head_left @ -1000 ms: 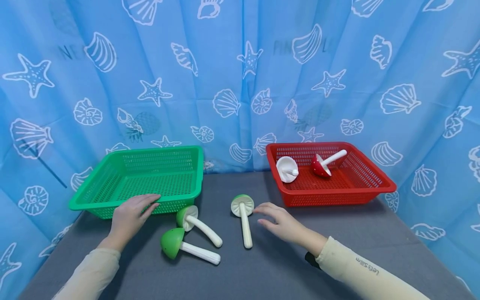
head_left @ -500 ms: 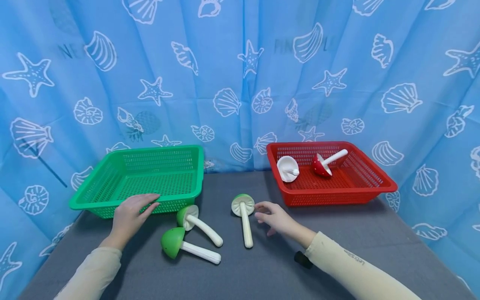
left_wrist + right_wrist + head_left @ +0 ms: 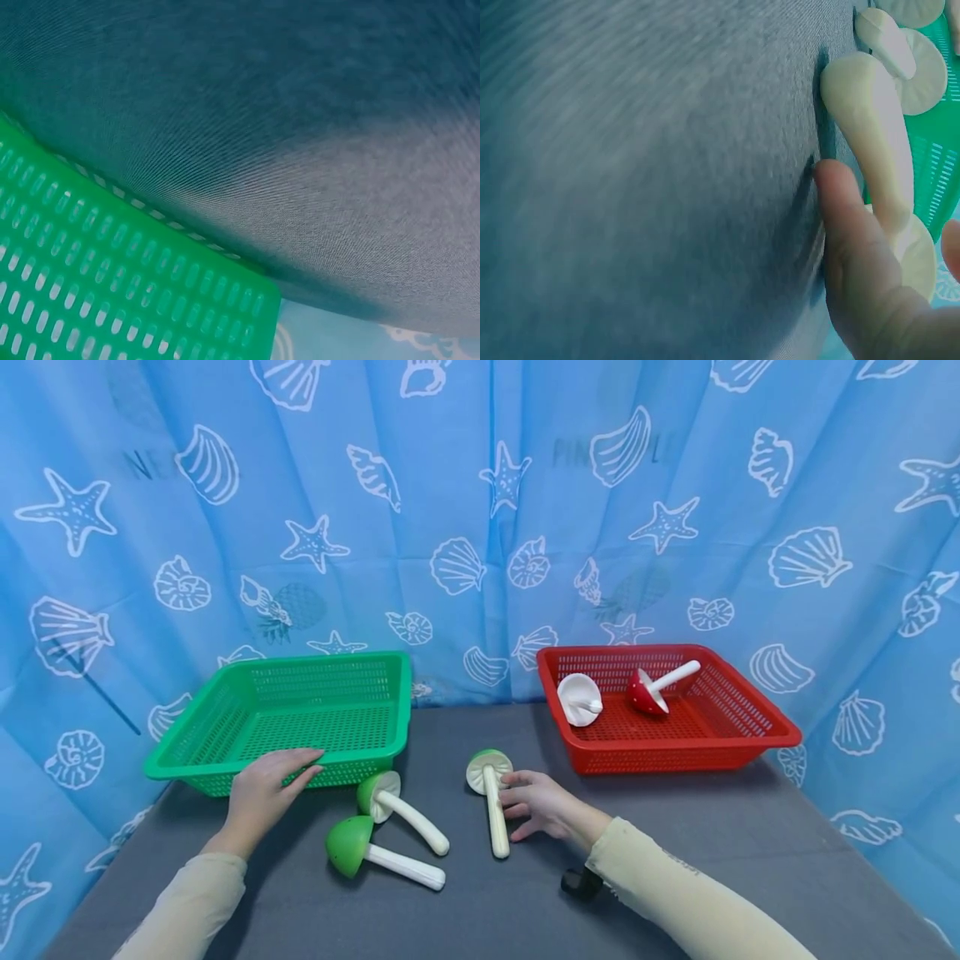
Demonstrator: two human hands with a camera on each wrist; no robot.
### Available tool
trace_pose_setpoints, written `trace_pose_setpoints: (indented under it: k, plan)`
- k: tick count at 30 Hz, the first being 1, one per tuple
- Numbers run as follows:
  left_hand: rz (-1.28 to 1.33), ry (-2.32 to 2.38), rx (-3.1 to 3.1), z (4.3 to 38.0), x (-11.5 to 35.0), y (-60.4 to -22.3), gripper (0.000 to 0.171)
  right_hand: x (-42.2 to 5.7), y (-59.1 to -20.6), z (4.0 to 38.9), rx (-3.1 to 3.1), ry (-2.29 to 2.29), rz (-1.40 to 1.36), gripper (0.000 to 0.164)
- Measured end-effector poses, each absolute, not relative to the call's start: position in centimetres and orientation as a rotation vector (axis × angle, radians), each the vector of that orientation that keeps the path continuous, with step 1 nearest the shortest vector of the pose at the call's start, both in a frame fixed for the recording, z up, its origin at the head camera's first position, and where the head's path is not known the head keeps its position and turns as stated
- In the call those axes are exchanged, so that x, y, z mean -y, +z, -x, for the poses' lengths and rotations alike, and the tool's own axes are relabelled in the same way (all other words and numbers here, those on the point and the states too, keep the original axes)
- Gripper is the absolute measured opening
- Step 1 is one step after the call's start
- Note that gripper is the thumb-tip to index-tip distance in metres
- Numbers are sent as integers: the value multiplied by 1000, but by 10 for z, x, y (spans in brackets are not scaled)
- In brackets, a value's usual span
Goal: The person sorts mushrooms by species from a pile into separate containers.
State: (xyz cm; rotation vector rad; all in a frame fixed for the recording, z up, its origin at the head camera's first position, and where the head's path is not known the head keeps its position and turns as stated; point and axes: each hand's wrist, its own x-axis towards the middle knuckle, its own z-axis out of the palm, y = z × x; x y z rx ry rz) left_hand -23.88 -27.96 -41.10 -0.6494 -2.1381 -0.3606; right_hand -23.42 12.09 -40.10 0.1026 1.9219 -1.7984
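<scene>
Two toy mushrooms (image 3: 647, 693) lie in the red basket (image 3: 675, 758); three green-capped mushrooms (image 3: 384, 858) remain on the counter (image 3: 450, 918), uncollected by my reading. I watch the right hand (image 3: 542, 806), fingers parted, grasping nothing, beside one stem (image 3: 496, 818); the left hand (image 3: 266, 789) rests, relaxed, at the green basket's rim (image 3: 401, 718).

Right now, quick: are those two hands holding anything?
Left hand: at the near rim of the green basket; whether it grips cannot be told.
Right hand: open at the nearest green-capped mushroom, not closed around its stem.
</scene>
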Motion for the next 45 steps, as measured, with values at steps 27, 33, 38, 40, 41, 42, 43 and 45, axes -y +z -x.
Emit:
trace_pose_setpoints:
  k: [27,33,38,40,41,42,43,45]
  plan:
    - [601,-372,2229,237,280,-408,69,-94,-378,261,-1815,-1905,-137,42]
    - [593,-375,2242,236,281,-407,65,-81,-360,265,-1788,-1929,-86,42]
    - [597,-374,2245,235,282,-407,63,-68,-347,270,-1771,-1968,-48,43]
    - [601,-374,2249,236,282,-407,62,-63,-342,274,-1764,-1990,-39,44]
    - [602,-373,2253,236,282,-407,61,-61,-339,275,-1762,-1999,-36,44]
    - [603,-372,2257,236,282,-407,59,-58,-336,277,-1760,-2006,-33,44]
    - [601,-371,2263,236,282,-407,56,-56,-333,278,-1759,-2014,-28,44]
    - [595,-369,2273,235,282,-406,49,-50,-328,282,-1756,-2019,-18,45]
